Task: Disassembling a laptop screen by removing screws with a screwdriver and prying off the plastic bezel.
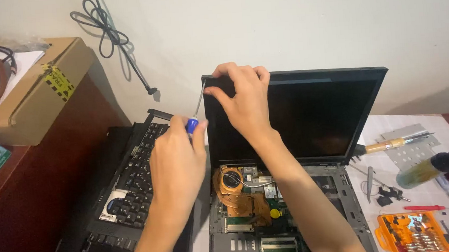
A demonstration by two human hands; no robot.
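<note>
While the left hand (176, 155) grips the blue-handled slim metal screwdriver (196, 112), closed around its handle with the tip raised to the upper left corner of the black laptop screen bezel (295, 76), the right hand (246, 101) pinches that same corner between curled fingers. With the black detached keyboard (133, 174) already set aside at left and the copper heatsink and fan (237, 191) laid bare in the open base, disassembly appears well advanced; the screen remains attached. An orange bit case (408, 234) lies at right.
</note>
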